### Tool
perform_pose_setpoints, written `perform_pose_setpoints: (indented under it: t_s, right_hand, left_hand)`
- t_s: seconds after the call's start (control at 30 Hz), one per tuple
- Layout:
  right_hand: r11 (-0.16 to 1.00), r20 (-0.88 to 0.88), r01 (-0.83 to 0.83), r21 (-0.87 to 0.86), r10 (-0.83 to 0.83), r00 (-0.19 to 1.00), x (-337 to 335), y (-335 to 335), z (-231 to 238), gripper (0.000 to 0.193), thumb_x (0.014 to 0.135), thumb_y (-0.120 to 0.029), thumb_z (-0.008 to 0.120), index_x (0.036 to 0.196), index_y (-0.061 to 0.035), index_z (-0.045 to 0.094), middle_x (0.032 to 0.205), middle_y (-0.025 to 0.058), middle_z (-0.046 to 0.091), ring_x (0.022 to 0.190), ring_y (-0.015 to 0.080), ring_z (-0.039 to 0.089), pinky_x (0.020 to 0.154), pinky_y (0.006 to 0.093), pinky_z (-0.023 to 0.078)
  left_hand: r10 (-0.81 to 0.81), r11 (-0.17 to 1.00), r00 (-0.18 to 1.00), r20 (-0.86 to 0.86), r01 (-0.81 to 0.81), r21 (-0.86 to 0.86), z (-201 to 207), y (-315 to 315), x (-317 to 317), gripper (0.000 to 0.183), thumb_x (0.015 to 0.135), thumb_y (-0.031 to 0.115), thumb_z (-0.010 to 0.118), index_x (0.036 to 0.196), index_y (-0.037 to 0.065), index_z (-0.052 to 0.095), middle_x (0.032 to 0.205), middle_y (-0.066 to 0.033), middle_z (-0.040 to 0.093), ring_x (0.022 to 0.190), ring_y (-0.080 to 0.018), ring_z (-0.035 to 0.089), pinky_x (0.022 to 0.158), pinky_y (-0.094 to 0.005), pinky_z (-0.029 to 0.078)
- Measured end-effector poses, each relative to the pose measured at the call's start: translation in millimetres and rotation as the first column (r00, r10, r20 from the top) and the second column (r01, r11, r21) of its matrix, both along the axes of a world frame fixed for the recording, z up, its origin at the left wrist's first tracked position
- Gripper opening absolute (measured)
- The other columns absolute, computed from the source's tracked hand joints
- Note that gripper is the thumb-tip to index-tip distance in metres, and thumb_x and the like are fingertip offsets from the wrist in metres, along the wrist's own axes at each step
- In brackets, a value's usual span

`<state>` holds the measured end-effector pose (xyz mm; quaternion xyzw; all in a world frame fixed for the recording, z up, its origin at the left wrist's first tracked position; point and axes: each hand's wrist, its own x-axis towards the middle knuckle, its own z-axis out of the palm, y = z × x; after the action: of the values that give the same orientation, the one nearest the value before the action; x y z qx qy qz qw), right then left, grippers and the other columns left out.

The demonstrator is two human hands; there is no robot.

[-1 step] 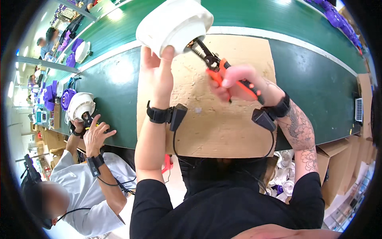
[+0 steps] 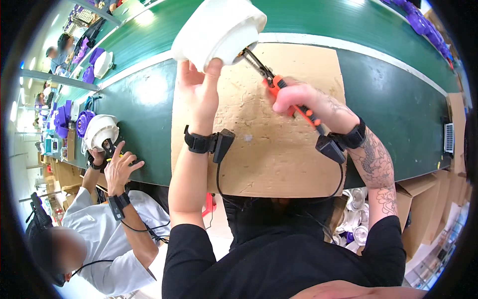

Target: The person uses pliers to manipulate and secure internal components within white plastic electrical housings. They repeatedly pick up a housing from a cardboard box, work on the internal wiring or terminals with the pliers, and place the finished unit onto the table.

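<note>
Left hand (image 2: 200, 87): curling partway closed, gripping a white housing (image 2: 216, 35) at its lower rim.
Right hand (image 2: 303, 98): wrapping closed around orange-handled pliers (image 2: 280, 82).
Pliers: poking their tips into the housing's end opening.
White housing: hanging tilted near the cardboard's (image 2: 279, 159) far left corner.

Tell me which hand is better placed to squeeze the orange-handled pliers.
Probably the right hand: it already grips the orange-handled pliers, whose tips are at an opening in the white part. The left hand is occupied holding that part.
</note>
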<state>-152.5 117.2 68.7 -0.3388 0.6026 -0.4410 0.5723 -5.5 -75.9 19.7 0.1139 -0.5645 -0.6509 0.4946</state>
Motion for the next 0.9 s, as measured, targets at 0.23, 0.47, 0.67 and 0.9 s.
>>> perform_pose_setpoints:
  t_s: [0.23,0.47,0.67,0.9]
  right_hand:
    - [0.987,-0.857,0.106,-0.120,-0.157,0.490,-4.5,-0.7,4.6,0.060,0.072,-0.047,0.074,0.098,0.0056,0.061,0.079,0.0193,0.061,0.079,0.0308,0.064,0.074,0.0436,0.052]
    - [0.980,0.606,-0.096,-0.173,0.182,0.774,-5.3,-1.6,-28.2,0.044,0.076,-0.045,0.068,0.092,-0.0041,0.059,0.079,0.0024,0.052,0.072,0.0121,0.048,0.063,0.0309,0.039]
    - [0.999,-0.286,0.006,0.052,0.009,0.958,0.7,-4.9,8.5,0.053,0.075,-0.050,0.070,0.090,0.0003,0.059,0.085,0.0076,0.058,0.078,0.0201,0.056,0.070,0.0333,0.046]
    - [0.999,-0.668,0.026,0.027,-0.002,0.744,0.2,-4.8,-20.9,0.063,0.077,-0.050,0.072,0.106,0.0041,0.059,0.087,0.0174,0.062,0.081,0.0325,0.060,0.076,0.0418,0.050]
  left_hand:
    - [0.103,0.953,0.995,-0.003,-0.100,-0.285,-1.0,8.0,-5.6,0.058,0.088,0.005,0.083,0.134,0.002,0.048,0.133,-0.0103,0.059,0.123,-0.0205,0.058,0.106,-0.0392,0.048]
    - [0.004,0.996,1.000,-0.029,-0.006,-0.094,-13.5,-1.8,-5.5,0.048,0.093,0.011,0.080,0.131,0.001,0.051,0.123,-0.0091,0.064,0.121,-0.0193,0.060,0.103,-0.0374,0.049]
    - [0.136,0.971,0.990,-0.022,-0.138,-0.197,-3.0,7.1,-8.5,0.057,0.088,0.008,0.085,0.132,0.000,0.051,0.123,-0.0106,0.065,0.121,-0.0194,0.060,0.106,-0.0368,0.047]
    - [0.228,0.934,0.974,-0.016,-0.223,-0.280,-13.7,2.8,-10.6,0.056,0.084,0.010,0.089,0.126,0.000,0.054,0.117,-0.0101,0.067,0.110,-0.0169,0.064,0.098,-0.0336,0.051]
